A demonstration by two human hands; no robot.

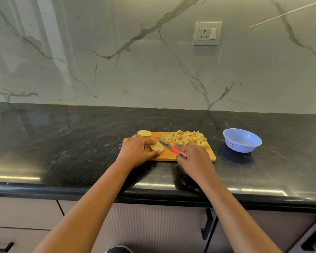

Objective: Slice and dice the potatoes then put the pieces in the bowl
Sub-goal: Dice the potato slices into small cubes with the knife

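Now | left hand (135,152) pinning potato slice (156,146) | right hand (193,157) gripping knife (171,148) | diced pile (186,138) behind

Left hand (135,152) pins potato slice (157,146) on cutting board (211,154); right hand (193,159) grips red-handled knife (171,148), blade beside slice. Diced potato (186,137) heaped behind. Blue bowl (242,140) right of board, on counter (71,143)
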